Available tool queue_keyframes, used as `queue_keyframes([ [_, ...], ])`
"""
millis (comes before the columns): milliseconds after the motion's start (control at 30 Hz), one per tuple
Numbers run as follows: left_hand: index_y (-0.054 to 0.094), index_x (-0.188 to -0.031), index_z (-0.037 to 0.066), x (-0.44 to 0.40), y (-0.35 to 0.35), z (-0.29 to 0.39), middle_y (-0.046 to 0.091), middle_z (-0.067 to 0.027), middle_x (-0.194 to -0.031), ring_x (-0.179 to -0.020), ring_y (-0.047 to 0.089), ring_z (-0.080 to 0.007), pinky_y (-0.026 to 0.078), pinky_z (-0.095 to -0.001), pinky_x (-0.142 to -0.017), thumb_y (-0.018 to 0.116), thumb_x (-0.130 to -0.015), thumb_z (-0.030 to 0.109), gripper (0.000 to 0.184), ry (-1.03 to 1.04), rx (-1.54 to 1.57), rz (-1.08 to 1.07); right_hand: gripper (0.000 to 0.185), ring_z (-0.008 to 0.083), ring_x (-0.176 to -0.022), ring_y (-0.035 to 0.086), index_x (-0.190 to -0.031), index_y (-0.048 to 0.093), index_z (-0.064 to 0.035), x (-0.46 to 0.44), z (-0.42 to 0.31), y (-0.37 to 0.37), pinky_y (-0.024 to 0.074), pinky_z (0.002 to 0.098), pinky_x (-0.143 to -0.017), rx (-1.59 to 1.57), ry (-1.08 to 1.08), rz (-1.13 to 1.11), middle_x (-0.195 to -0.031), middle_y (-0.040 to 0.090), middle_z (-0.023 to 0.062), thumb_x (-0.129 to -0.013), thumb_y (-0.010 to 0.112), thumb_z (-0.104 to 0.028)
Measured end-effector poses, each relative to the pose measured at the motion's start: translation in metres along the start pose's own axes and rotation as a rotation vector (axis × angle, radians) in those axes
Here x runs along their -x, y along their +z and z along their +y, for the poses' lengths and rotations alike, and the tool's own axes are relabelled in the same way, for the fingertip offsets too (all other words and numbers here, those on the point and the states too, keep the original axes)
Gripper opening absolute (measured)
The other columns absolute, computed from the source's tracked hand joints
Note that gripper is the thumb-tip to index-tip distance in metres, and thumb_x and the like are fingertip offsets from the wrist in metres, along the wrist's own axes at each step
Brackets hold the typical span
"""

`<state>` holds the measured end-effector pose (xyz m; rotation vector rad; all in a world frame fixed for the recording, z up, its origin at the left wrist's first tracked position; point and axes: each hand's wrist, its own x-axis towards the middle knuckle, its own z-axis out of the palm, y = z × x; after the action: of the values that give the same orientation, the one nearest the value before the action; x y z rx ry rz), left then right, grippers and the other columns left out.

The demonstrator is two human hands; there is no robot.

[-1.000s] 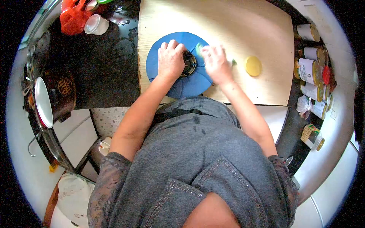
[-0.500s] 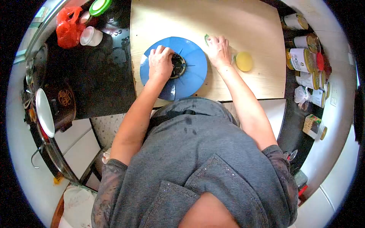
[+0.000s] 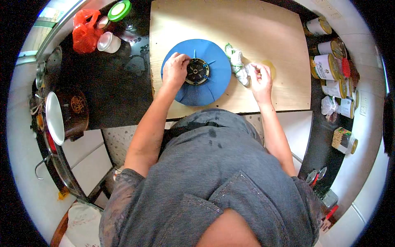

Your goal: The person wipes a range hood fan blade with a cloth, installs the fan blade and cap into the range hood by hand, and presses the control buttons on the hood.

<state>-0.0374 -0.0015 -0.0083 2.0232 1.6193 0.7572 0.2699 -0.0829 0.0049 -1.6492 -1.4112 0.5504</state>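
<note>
A blue round piece with fan-like blades (image 3: 210,88) lies on the pale wooden board (image 3: 271,33); its black ringed hub (image 3: 197,71) faces up. My left hand (image 3: 176,70) is closed on the left edge of that hub. On the right, my right hand (image 3: 261,81) has its fingers bent together in a pinch; what sits between them is too small to make out. Just left of those fingers lies a crumpled white and green cloth (image 3: 236,64). A yellow disc (image 3: 270,69) shows partly behind my right hand.
At the back left stand a red bag (image 3: 85,35), a white tub (image 3: 109,42) and a green lid (image 3: 119,10). Several labelled cans (image 3: 325,66) line the right side, with a clear jar (image 3: 343,140) nearer. A white plate (image 3: 54,118) is at far left.
My right hand has moved right from the cloth to beside the yellow disc, letting go of the cloth. My left hand stays at the hub. The whole view has shifted slightly.
</note>
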Motion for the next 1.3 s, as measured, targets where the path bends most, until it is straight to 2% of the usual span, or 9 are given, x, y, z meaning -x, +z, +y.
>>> queue_keyframes([
  [133, 0.075, -0.101, 0.006, -0.003, -0.017, 0.015, 0.069, -0.0147, -0.096, -0.088, 0.069, -0.0327, 0.055, -0.0396, -0.08, 0.07, -0.091, 0.008, 0.012, 0.012, 0.015, 0.103, 0.02, 0.0151, -0.095, 0.062, -0.117, 0.07, -0.0042, 0.006, -0.01, -0.002, 0.0532, 0.0269, -0.084, -0.113, 0.027, 0.013, -0.117, 0.06, 0.0075, -0.098, 0.068, -0.01],
  [267, 0.074, -0.111, 0.005, -0.009, -0.02, 0.011, 0.073, -0.0078, -0.098, -0.093, 0.071, -0.0207, 0.056, -0.0357, -0.082, 0.07, -0.097, 0.011, 0.017, -0.064, 0.38, 0.163, 0.03, 0.0165, -0.104, 0.062, -0.125, 0.065, -0.0019, 0.0, -0.017, 0.003, 0.0525, 0.0294, -0.089, -0.383, 0.213, -0.082, -0.123, 0.059, 0.0078, -0.101, 0.068, -0.019],
  [367, 0.073, -0.115, 0.005, -0.006, -0.018, 0.028, 0.073, -0.0019, -0.097, -0.086, 0.069, -0.0181, 0.056, -0.0306, -0.08, 0.071, -0.096, 0.013, 0.02, -0.655, 1.556, -0.063, 0.053, 0.0194, -0.117, 0.058, -0.144, 0.048, -0.0043, 0.002, -0.065, 0.006, 0.048, 0.0371, -0.102, -0.949, 0.58, -0.285, -0.128, 0.061, 0.0074, -0.105, 0.061, -0.038],
  [467, 0.069, -0.119, 0.006, 0.016, -0.019, 0.043, 0.07, -0.0035, -0.104, -0.092, 0.066, -0.0202, 0.054, -0.0329, -0.084, 0.067, -0.097, 0.018, 0.025, -0.558, 1.973, -0.212, 0.061, 0.0234, -0.12, 0.058, -0.147, 0.044, -0.004, 0.009, -0.087, 0.009, 0.0472, 0.04, -0.105, -1.257, 0.726, -0.455, -0.132, 0.06, 0.0105, -0.104, 0.059, -0.044],
  [500, 0.068, -0.121, 0.006, 0.023, -0.021, 0.048, 0.069, -0.0041, -0.106, -0.094, 0.066, -0.0208, 0.053, -0.0337, -0.086, 0.066, -0.098, 0.019, 0.027, -0.538, 2.007, -0.247, 0.07, 0.0239, -0.124, 0.058, -0.151, 0.039, -0.0042, 0.007, -0.094, 0.011, 0.0496, 0.0415, -0.106, -1.354, 0.657, -0.582, -0.135, 0.06, 0.0123, -0.101, 0.062, -0.047],
  [633, 0.063, -0.127, 0.006, 0.047, -0.026, 0.065, 0.065, -0.0063, -0.114, -0.102, 0.063, -0.0235, 0.05, -0.0369, -0.091, 0.062, -0.099, 0.026, 0.034, -0.498, 2.071, -0.355, 0.067, 0.022, -0.128, 0.059, -0.153, 0.038, -0.006, 0.016, -0.131, 0.004, 0.0482, 0.0414, -0.11, -1.409, 0.623, -0.53, -0.142, 0.059, 0.0118, -0.101, 0.065, -0.039],
  [833, 0.055, -0.136, 0.007, 0.054, -0.024, 0.079, 0.059, -0.0096, -0.127, -0.113, 0.058, -0.0276, 0.046, -0.0417, -0.1, 0.055, -0.1, 0.036, 0.046, -0.465, 2.006, -0.393, 0.048, 0.0235, -0.128, 0.06, -0.15, 0.043, -0.0059, 0.029, -0.139, -0.004, 0.0491, 0.0411, -0.11, -1.3, 0.596, -0.318, -0.142, 0.06, 0.0113, -0.104, 0.057, -0.007],
  [1200, 0.041, -0.153, 0.008, 0.029, -0.006, 0.046, 0.047, -0.0156, -0.151, -0.135, 0.05, -0.035, 0.039, -0.0504, -0.115, 0.043, -0.104, 0.054, 0.067, -0.278, 1.795, -0.344, 0.043, 0.026, -0.127, 0.061, -0.145, 0.051, -0.0101, 0.044, -0.133, -0.034, 0.0504, 0.0471, -0.108, -1.268, 0.456, -0.168, -0.14, 0.062, 0.0127, -0.103, 0.058, -0.005],
  [1300, 0.037, -0.157, 0.008, 0.039, -0.026, 0.04, 0.044, -0.0172, -0.158, -0.141, 0.048, -0.037, 0.037, -0.0528, -0.119, 0.039, -0.104, 0.059, 0.073, -0.193, 2.133, -0.556, 0.042, 0.0265, -0.128, 0.06, -0.145, 0.051, -0.0103, 0.042, -0.128, -0.042, 0.0489, 0.0473, -0.11, -1.277, 0.454, -0.123, -0.141, 0.062, 0.0116, -0.104, 0.057, -0.008],
])
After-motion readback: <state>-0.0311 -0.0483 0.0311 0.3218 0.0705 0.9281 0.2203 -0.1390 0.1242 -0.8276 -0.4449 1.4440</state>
